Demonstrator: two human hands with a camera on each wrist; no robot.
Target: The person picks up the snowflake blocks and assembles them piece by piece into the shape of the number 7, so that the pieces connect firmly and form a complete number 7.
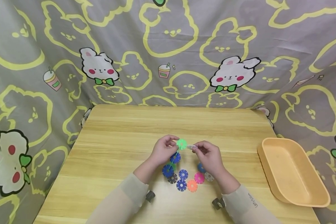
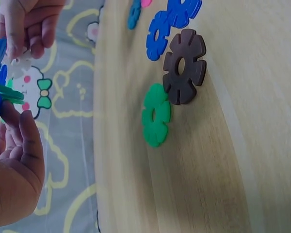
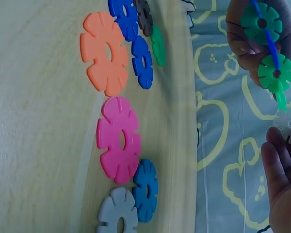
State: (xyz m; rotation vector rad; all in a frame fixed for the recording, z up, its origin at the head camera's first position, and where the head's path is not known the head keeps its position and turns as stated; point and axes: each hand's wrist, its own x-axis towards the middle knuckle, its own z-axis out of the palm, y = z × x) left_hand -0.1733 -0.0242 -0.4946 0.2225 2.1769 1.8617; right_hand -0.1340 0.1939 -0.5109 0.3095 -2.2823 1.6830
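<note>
My left hand [image 1: 163, 151] holds a chain of interlocked notched plastic discs in green and blue, with a bright green disc [image 1: 181, 144] at its far end. Between the right thumb and fingers, a whitish translucent notched disc [image 3: 284, 122] is pinched; my right hand [image 1: 211, 157] keeps it at the edge of that green disc. Whether the two discs are slotted together I cannot tell. Below the hands lie loose discs: brown [image 2: 184, 67], green [image 2: 156, 115], orange [image 3: 104, 53], pink [image 3: 119, 140], grey [image 3: 117, 213], and several blue ones [image 1: 181, 185].
An orange-yellow plastic basin [image 1: 323, 200] stands at the right edge of the wooden table [image 1: 123, 124]. A grey patterned curtain [image 1: 182, 65] surrounds the table's back and sides. Small black devices [image 1: 150, 196] sit at both wrists.
</note>
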